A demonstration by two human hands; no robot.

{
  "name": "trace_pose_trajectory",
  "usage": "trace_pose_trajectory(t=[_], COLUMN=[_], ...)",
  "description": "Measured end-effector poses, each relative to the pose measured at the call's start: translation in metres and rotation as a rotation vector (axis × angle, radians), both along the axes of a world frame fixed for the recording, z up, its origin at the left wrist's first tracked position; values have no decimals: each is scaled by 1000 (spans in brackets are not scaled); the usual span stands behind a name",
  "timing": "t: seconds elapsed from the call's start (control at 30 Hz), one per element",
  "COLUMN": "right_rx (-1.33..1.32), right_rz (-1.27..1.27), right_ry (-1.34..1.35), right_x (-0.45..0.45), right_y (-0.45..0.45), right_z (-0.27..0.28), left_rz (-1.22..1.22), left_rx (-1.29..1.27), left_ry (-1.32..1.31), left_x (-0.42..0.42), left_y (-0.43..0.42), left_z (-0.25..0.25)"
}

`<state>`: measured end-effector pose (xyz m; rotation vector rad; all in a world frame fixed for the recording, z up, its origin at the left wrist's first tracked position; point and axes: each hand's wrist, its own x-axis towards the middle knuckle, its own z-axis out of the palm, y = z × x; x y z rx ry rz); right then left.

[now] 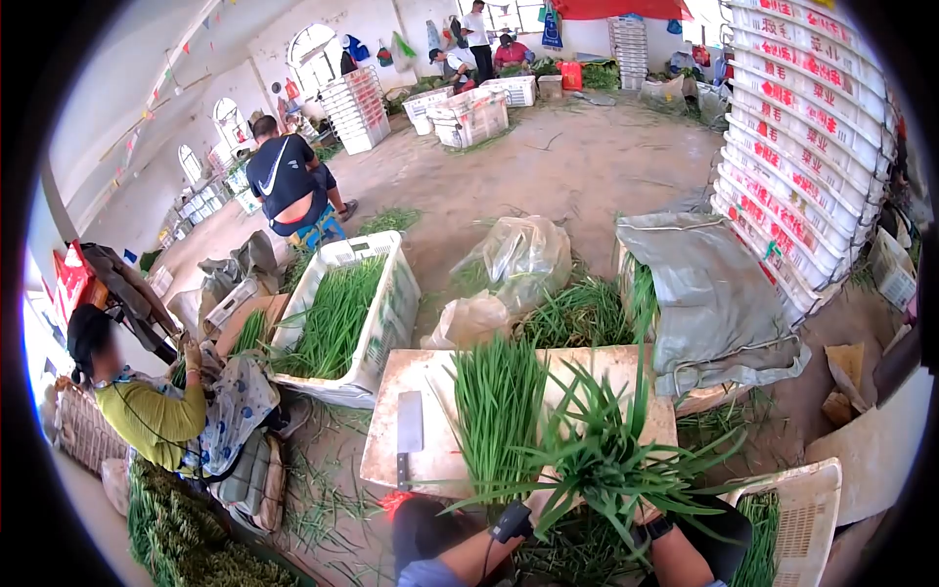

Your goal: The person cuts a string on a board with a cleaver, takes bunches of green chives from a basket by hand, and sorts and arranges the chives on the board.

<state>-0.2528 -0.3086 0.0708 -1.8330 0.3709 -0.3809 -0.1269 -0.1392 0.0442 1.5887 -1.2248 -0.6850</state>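
A large bunch of green leafy stalks point(602, 455) stands upright between my two hands, its leaves fanned toward the camera. My left hand point(544, 504) is on the bunch's left side and my right hand point(641, 511) on its right; leaves cover most of the fingers. Beneath the bunch is a pale, stained board point(386, 445). On that board lies a neat pile of long green stalks point(494, 411), left of the bunch. A cleaver point(410, 435) rests flat at the board's left, its handle toward me.
Beyond the board are a white crate of greens point(396, 284), clear plastic bags point(523, 254) and a grey sack point(709, 293). A seated person in yellow-green point(147, 416) is at the left. Stacked white baskets point(802, 147) rise at the right. Another basket point(817, 509) is beside my right knee.
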Motion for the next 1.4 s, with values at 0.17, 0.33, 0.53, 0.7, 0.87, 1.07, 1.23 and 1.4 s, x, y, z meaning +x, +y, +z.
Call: trace_pose_trajectory(t=[0.17, 0.33, 0.53, 0.7, 0.87, 1.07, 1.23, 1.4], right_rx=[-30, -67, -95, 243, 306, 200, 203, 274], right_rz=[6, 16, 108, 68, -41, 114, 237, 248], right_ry=[-2, -21, -31, 73, 49, 109, 49, 64], right_x=[-3, -1, 10, -11, -41, -62, -75, -76], right_y=[3, 1, 12, 40, 81, 110, 129, 127], right_z=[-8, -9, 27, 11, 42, 50, 62, 64], left_rz=[18, 78, 332, 503, 536, 481, 349, 191], left_rx=[-12, -37, -280, -151, -95, -255, -199, -100], left_ry=[0, 1, 857, 1247, 1334, 1241, 1213, 1217], left_x=[1, 6, 2, -21, -51, -85, -103, -101], left_y=[1, 2, 0, 24, 46, 60, 81, 88], left_z=[-3, 2, 49, 51, 45, 38, 64, 87])
